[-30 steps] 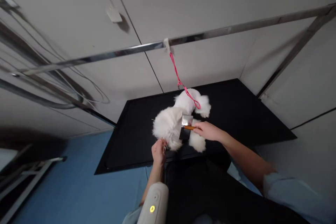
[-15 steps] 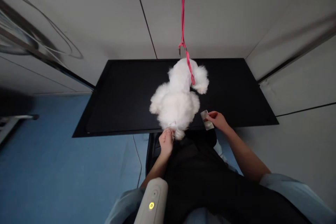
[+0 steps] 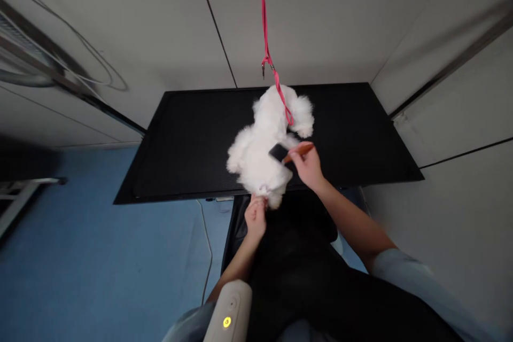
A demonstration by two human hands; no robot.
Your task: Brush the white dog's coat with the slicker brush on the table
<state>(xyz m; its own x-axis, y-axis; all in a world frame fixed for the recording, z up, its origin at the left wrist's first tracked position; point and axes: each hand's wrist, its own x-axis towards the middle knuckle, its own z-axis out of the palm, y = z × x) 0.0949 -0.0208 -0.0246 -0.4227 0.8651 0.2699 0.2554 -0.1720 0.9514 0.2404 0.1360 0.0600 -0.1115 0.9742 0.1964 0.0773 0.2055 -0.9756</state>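
A white fluffy dog (image 3: pixel 258 157) is on the black table (image 3: pixel 180 144), its near end at the table's front edge. A pink lead (image 3: pixel 264 16) hangs from above, and its loop lies against the far part of the dog. My left hand (image 3: pixel 255 216) is closed at the dog's near end, fingers pinched in the fur; exactly which part they hold is hidden. My right hand (image 3: pixel 308 168) grips the orange-brown handle of a slicker brush (image 3: pixel 278 153). The brush's dark, flat head is over the right side of the dog's body, seemingly touching the coat.
A pale device (image 3: pixel 230 310) with a yellow light is low in front of me. Metal bars (image 3: pixel 444 69) run along both sides of the table. A cable (image 3: pixel 207 246) trails over the blue floor (image 3: pixel 100 256). Pale wall panels (image 3: pixel 340 21) stand behind.
My right hand has moved up and left with the brush, from beside the table's front edge onto the dog's body. My left hand stays at the dog's near end. The view has shifted slightly.
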